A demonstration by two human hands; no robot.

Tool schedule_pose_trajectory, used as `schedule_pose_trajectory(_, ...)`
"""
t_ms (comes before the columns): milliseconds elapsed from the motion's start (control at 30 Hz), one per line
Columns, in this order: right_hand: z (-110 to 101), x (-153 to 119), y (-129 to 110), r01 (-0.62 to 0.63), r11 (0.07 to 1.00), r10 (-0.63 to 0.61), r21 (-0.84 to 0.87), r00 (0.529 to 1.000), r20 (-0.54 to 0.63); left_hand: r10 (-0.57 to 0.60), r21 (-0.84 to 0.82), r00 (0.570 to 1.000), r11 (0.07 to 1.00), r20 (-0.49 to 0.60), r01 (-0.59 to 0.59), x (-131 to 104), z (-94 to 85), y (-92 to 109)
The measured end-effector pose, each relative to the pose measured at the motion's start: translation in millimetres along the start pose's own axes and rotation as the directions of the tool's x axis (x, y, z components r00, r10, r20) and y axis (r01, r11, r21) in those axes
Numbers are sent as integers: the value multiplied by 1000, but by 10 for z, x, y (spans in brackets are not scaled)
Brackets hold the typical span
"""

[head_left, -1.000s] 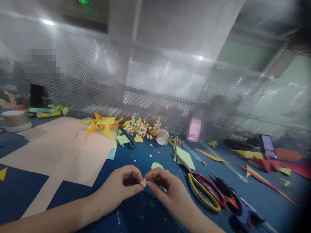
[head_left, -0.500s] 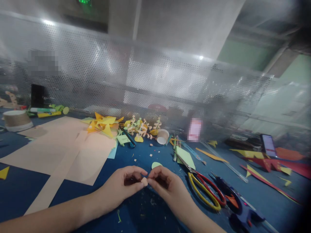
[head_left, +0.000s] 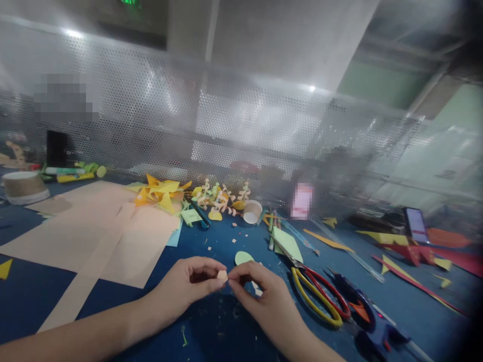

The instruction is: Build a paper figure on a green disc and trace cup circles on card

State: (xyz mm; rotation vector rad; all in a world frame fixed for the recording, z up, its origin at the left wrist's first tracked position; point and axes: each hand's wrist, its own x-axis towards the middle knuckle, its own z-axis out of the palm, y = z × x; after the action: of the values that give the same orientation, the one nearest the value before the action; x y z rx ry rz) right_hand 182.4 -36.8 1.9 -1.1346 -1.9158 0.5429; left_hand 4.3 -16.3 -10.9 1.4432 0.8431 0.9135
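Over the blue tabletop, my left hand (head_left: 193,280) pinches a small peach-coloured folded paper piece (head_left: 222,275) between thumb and forefinger. From the other side my right hand (head_left: 262,291) has its thumb and fingertips closed at the right edge of that same piece. A pale green paper disc (head_left: 243,258) lies just behind my fingers. Small pale scraps (head_left: 257,290) show partly behind my right hand. To the right rest scissors (head_left: 319,296) with one yellow and one red handle loop, blades pointing away.
Large peach paper sheets (head_left: 86,226) and a strip (head_left: 71,296) cover the left. Behind stand orange paper shapes (head_left: 160,193), curled paper decorations (head_left: 221,198) and a tape roll (head_left: 252,212). A blue glue gun (head_left: 372,322) lies at right. Perforated metal panelling (head_left: 241,120) closes off the back.
Both hands have shifted slightly, and the peach paper piece has turned and risen a little between the fingertips. More of the green disc and the pale scraps now shows.
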Motion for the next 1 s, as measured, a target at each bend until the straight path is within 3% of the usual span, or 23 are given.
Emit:
schedule_pose_trajectory(500, 62, -60, -25, 116, 984, -125, -136, 990, -61, -11, 87, 1000, 996, 13, 10, -27, 10, 7)
schedule_pose_trajectory(633, 75, -70, -30, 133, 976, -143, -174, 989, -47, -7, 51, 997, 999, 82, 3, -26, 18, 16)
schedule_pose_trajectory(800, 74, -61, -23, 259, 928, -274, -266, 961, -21, 11, 52, 986, 998, 169, -20, -31, 40, 10)
schedule_pose_trajectory(1000, 23, -40, -1, 253, 948, -260, -193, 966, -7, 30, 51, 994, 998, 110, -36, -33, 37, 25)
